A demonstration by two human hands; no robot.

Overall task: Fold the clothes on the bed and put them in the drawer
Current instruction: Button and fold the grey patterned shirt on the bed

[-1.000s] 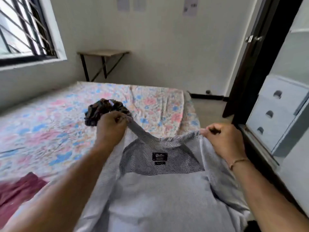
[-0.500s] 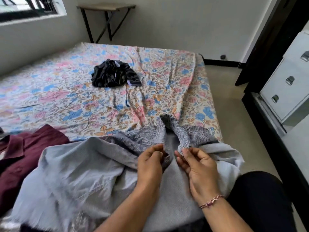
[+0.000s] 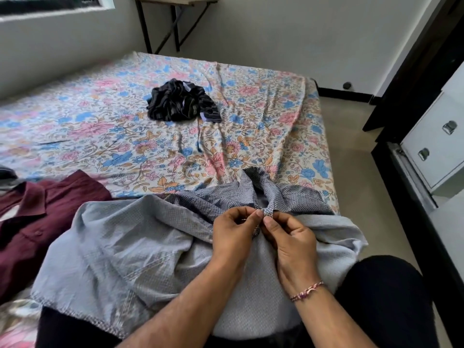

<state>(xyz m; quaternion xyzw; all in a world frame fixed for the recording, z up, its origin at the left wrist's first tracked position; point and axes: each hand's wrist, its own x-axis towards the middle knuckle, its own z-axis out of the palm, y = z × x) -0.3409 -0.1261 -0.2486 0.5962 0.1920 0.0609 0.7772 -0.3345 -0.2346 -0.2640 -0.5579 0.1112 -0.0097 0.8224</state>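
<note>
A: What lies at the far left?

B: A maroon shirt [image 3: 37, 222] spread on the bed [image 3: 105, 136], collar up, just beside the grey shirt [image 3: 120, 247]. Farther back, near the middle of the floral sheet, sits a crumpled dark striped garment [image 3: 180, 101], well apart from both.

A: And the grey shirt itself?

B: It lies at the near edge of the bed and spills onto the person's lap. Its long axis runs away from the person, with the darker checked collar end pointing toward the far side of the bed.

A: The hands?

B: The left hand [image 3: 233, 237] and the right hand [image 3: 288, 239] meet just below the collar, fingertips nearly touching. Each pinches the checked front edge between thumb and fingers, probably at a button, though I can't see one. Neither hand is nearer; the cloth sits directly between them.

A: Where do the clothes go?

B: To the white drawers [image 3: 437, 146] at the far right, across a strip of floor, all closed.

A: Any writing?

B: None that I can read; no label shows.
</note>
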